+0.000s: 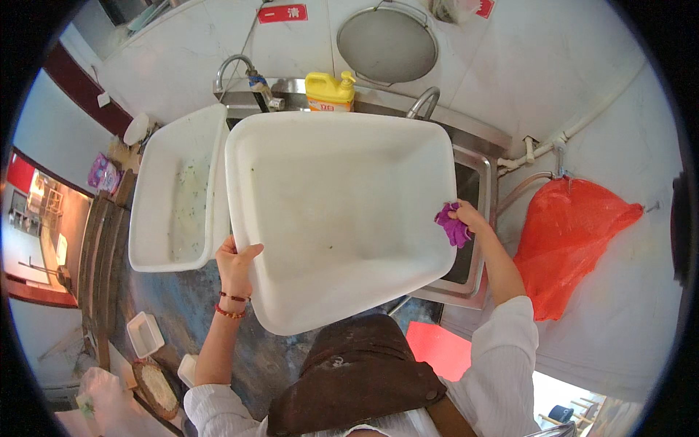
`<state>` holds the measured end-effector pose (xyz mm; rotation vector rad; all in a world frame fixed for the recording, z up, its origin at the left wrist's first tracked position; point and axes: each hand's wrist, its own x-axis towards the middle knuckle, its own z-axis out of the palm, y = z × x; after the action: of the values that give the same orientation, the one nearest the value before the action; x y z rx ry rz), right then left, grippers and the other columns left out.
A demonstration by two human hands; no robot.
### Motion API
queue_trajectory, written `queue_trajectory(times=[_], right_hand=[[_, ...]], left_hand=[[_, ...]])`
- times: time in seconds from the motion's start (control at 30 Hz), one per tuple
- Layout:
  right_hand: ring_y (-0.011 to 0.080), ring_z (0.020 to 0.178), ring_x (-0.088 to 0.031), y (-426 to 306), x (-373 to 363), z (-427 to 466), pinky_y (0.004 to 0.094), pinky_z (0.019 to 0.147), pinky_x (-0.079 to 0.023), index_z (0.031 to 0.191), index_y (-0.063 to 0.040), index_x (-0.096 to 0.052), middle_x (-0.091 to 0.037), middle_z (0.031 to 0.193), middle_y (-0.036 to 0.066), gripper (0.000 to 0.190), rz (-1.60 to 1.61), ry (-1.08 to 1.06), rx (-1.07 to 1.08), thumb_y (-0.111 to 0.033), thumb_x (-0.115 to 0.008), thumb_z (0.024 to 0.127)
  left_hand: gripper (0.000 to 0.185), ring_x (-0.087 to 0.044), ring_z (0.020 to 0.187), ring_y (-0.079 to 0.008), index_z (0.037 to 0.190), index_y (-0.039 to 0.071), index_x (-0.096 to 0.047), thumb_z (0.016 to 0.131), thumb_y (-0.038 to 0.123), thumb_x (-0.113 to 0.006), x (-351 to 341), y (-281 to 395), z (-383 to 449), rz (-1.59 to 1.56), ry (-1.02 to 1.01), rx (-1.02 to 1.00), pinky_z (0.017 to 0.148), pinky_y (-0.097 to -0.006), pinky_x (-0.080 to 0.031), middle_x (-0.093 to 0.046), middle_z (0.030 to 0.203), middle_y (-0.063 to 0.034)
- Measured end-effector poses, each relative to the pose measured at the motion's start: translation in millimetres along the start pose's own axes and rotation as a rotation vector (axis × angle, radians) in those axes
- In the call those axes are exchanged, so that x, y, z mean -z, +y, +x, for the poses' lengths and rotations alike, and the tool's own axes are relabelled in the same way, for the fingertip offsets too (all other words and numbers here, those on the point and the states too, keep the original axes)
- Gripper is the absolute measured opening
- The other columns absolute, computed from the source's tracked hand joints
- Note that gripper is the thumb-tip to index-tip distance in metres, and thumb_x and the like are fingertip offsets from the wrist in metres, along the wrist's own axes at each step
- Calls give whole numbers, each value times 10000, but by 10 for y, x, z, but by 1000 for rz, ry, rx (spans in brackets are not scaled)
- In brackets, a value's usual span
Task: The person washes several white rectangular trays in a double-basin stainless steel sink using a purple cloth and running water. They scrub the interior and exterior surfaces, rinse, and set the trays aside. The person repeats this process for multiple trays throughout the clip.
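Observation:
A large white plastic tub [327, 207] is held tilted over the sink, its inside facing the camera, with a few dark specks in it. My left hand [236, 262] grips its left rim, thumb over the edge. At the right rim, my right hand [468, 216] holds a purple cloth [454, 225] against the tub. A second white tub [158, 202], with green bits along its bottom, stands at the left, close beside the held one.
Behind the tub are a yellow detergent bottle [330, 92], a left faucet [235, 64] and a right faucet [425, 102]. The steel sink [485, 218] shows at right, near a hanging red mesh bag [570, 240]. Small white containers [145, 334] lie lower left.

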<state>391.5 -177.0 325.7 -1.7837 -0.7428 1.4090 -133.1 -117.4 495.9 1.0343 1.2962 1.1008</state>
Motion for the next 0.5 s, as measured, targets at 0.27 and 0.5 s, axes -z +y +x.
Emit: queue_trajectory(times=[0.27,0.5], right_hand=[[181,745,-597,27,313,21,320,659,-491,1047,21,-558,-619,898,92,255,-88,17,-103,14,-561,791],[181,696,-594,27,577,53,315,621,-485,935,22,-577,-615,832,89,182,-82,24,-148,-3,-601,756]], left_hand=[[285,-607,752,-181,1000,-52,-556,717,-19,-569,-305,178,64,38,-100,116,670,-301,-501,-620,901,-107],[252,-608,716,-197,967,-50,-572,722,5,-546,-396,-102,709,61,-181,223,646,-291,-499,-623,853,-102]])
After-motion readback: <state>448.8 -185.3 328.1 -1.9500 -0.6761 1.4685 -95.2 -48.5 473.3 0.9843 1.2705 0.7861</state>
